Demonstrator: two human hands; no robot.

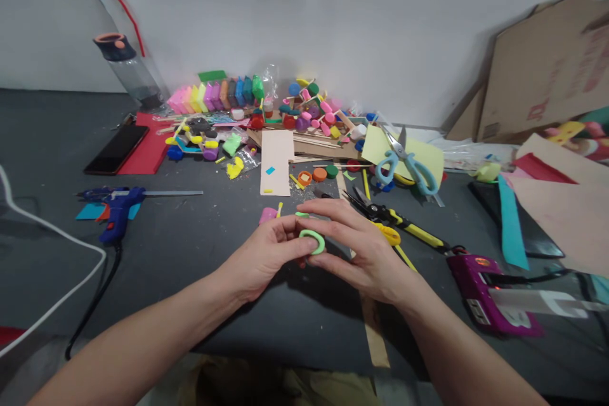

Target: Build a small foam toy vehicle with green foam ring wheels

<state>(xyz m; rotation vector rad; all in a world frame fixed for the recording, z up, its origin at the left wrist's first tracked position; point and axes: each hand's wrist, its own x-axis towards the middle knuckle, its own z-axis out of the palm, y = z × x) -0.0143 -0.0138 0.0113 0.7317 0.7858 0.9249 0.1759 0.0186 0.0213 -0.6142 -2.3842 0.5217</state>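
Note:
Near the front middle of the table, both hands meet around a small light green ring (318,250) that looks like modelling clay. My left hand (269,247) is closed on it, the thumb tip pressed into its middle. Curved over the ring from the right, my right hand (361,247) touches its edge with fingers and thumb. What lies behind the ring is hidden by the fingers. Just beyond my left hand is a pink piece (268,215) beside a thin yellow strip (280,209). Close to my right hand lie yellow-handled scissors (391,234), partly covered.
A blue glue gun (124,206) with its cord lies left, near a black phone (117,149). Clay packs (223,94) and small colourful parts line the back. Light-blue scissors (404,162), a yellow-black cutter (413,231) and a purple power strip (490,292) are right.

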